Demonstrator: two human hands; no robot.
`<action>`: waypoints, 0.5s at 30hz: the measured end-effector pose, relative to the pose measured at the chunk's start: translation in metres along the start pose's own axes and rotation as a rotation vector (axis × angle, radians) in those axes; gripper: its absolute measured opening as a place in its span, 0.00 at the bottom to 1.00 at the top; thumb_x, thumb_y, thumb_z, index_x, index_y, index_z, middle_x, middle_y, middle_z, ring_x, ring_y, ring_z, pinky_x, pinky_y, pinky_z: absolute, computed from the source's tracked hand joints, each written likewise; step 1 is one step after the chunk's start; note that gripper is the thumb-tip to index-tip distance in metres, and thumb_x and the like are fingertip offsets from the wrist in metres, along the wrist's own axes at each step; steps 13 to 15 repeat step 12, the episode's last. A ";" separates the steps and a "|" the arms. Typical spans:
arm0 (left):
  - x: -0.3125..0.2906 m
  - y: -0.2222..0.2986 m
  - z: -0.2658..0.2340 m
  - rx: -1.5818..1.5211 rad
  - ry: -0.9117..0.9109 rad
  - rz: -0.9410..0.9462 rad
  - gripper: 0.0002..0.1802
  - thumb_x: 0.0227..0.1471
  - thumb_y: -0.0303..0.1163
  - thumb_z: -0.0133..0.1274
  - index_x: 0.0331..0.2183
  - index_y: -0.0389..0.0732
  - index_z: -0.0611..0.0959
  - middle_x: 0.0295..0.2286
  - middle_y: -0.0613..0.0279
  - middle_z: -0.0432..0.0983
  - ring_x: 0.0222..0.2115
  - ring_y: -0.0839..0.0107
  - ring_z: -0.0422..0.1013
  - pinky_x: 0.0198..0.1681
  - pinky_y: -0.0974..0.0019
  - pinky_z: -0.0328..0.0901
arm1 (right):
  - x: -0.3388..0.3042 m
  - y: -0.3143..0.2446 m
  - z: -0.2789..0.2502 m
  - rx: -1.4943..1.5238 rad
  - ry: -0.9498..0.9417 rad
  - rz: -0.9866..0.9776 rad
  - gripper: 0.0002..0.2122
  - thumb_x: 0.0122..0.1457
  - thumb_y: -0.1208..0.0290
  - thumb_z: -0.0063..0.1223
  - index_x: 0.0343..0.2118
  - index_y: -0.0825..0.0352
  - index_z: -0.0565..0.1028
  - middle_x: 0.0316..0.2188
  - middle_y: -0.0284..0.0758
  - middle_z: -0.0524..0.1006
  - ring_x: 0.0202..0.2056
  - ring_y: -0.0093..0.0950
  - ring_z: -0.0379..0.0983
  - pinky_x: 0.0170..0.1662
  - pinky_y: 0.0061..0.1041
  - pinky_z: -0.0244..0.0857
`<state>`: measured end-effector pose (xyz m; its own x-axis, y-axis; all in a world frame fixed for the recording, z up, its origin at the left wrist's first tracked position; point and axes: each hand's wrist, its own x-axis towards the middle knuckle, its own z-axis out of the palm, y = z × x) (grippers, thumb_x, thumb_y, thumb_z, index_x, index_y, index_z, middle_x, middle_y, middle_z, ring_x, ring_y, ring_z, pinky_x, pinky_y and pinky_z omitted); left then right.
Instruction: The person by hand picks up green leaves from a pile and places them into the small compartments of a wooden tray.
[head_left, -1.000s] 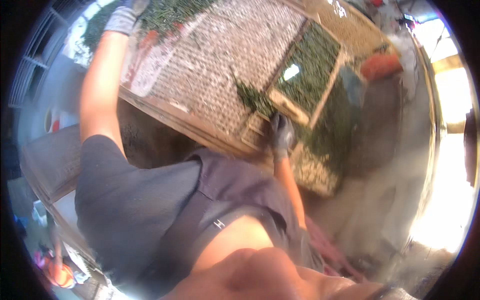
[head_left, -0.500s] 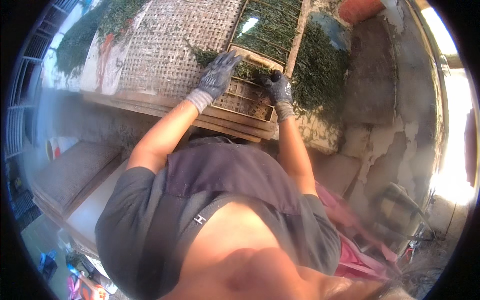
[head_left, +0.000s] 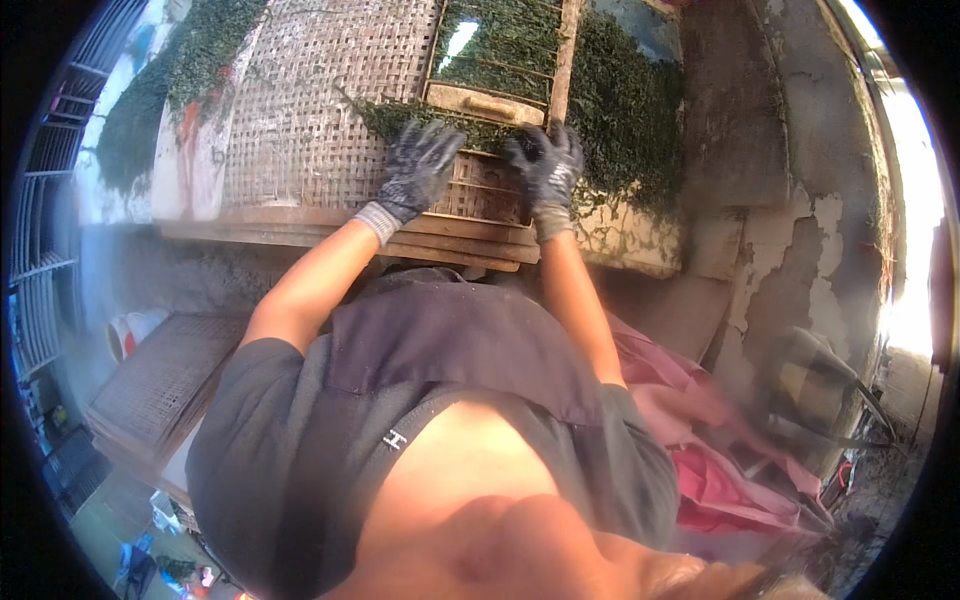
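Both my hands wear dark grey gloves with light cuffs. My left hand [head_left: 420, 172] lies with its fingers stretched over the left side of a slatted frame [head_left: 480, 210], beside a strip of chopped green plant matter [head_left: 385, 118]. My right hand [head_left: 550, 170] is at the frame's right side, fingers apart, the tips near its wooden edge strip [head_left: 565, 65]. Just beyond the hands, a flat wooden block with a raised handle [head_left: 485, 104] rests across the frame, untouched. Under the frame lies a woven tray [head_left: 310, 110]. More green matter [head_left: 500, 50] fills the frame's far part.
A dark green heap [head_left: 630, 120] is spread right of the frame, next to a brown board [head_left: 735, 120]. Another green heap [head_left: 150, 130] lies at the far left. Stacked trays [head_left: 165, 375] stand at the lower left. Pink cloth [head_left: 700, 480] hangs at the lower right.
Both hands have come off the wooden block. The left has drawn back toward me with fingers stretched, and the right has opened beside the edge strip. The whole view has shifted slightly.
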<state>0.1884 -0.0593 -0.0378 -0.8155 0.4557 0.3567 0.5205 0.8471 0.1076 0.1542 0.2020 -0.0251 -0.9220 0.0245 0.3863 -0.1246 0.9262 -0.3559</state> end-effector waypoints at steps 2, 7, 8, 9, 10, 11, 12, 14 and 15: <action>0.010 0.007 0.009 0.170 -0.167 -0.043 0.32 0.69 0.47 0.36 0.67 0.44 0.66 0.66 0.57 0.64 0.69 0.59 0.53 0.74 0.43 0.36 | 0.002 -0.004 0.008 -0.163 -0.102 -0.038 0.14 0.53 0.46 0.67 0.41 0.40 0.86 0.67 0.31 0.69 0.67 0.44 0.62 0.71 0.42 0.50; 0.006 -0.005 0.018 0.164 -0.321 -0.059 0.30 0.67 0.47 0.40 0.66 0.48 0.68 0.67 0.55 0.60 0.70 0.59 0.50 0.75 0.46 0.35 | -0.002 0.029 0.018 -0.140 -0.139 0.102 0.12 0.50 0.47 0.68 0.39 0.37 0.86 0.69 0.26 0.66 0.71 0.38 0.53 0.74 0.48 0.37; 0.010 0.003 0.029 0.111 -0.371 -0.022 0.31 0.67 0.49 0.39 0.67 0.49 0.67 0.67 0.55 0.60 0.71 0.59 0.50 0.75 0.46 0.35 | -0.003 0.021 0.029 -0.056 -0.136 0.027 0.12 0.50 0.47 0.69 0.38 0.37 0.86 0.69 0.25 0.66 0.72 0.38 0.53 0.74 0.49 0.36; 0.027 0.015 0.024 0.054 -0.411 0.035 0.32 0.68 0.50 0.39 0.68 0.50 0.65 0.67 0.55 0.60 0.71 0.60 0.49 0.75 0.46 0.34 | -0.002 0.024 0.040 0.016 -0.118 -0.036 0.13 0.49 0.47 0.69 0.38 0.37 0.86 0.70 0.24 0.65 0.72 0.38 0.52 0.74 0.50 0.35; 0.035 0.024 0.015 0.110 -0.442 0.066 0.34 0.68 0.54 0.36 0.70 0.54 0.60 0.69 0.56 0.56 0.72 0.62 0.47 0.75 0.47 0.32 | -0.003 0.029 0.049 -0.084 -0.092 -0.080 0.14 0.48 0.45 0.70 0.38 0.37 0.87 0.71 0.23 0.63 0.73 0.39 0.49 0.74 0.55 0.31; 0.038 0.020 0.008 0.155 -0.439 -0.016 0.36 0.69 0.55 0.35 0.71 0.55 0.56 0.70 0.59 0.53 0.72 0.62 0.45 0.75 0.48 0.33 | 0.000 0.030 0.048 -0.141 -0.161 0.036 0.14 0.50 0.41 0.68 0.38 0.38 0.87 0.72 0.22 0.61 0.74 0.40 0.46 0.74 0.56 0.30; 0.032 0.009 0.005 0.198 -0.438 -0.102 0.37 0.69 0.57 0.35 0.72 0.56 0.52 0.72 0.61 0.50 0.73 0.63 0.44 0.75 0.49 0.33 | 0.008 0.029 0.034 -0.199 -0.233 0.150 0.15 0.53 0.38 0.65 0.38 0.38 0.87 0.73 0.21 0.59 0.75 0.41 0.43 0.74 0.57 0.30; 0.032 0.009 0.005 0.198 -0.438 -0.102 0.37 0.69 0.57 0.35 0.72 0.56 0.52 0.72 0.61 0.50 0.73 0.63 0.44 0.75 0.49 0.33 | 0.008 0.029 0.034 -0.199 -0.233 0.150 0.15 0.53 0.38 0.65 0.38 0.38 0.87 0.73 0.21 0.59 0.75 0.41 0.43 0.74 0.57 0.30; 0.032 0.009 0.005 0.198 -0.438 -0.102 0.37 0.69 0.57 0.35 0.72 0.56 0.52 0.72 0.61 0.50 0.73 0.63 0.44 0.75 0.49 0.33 | 0.008 0.029 0.034 -0.199 -0.233 0.150 0.15 0.53 0.38 0.65 0.38 0.38 0.87 0.73 0.21 0.59 0.75 0.41 0.43 0.74 0.57 0.30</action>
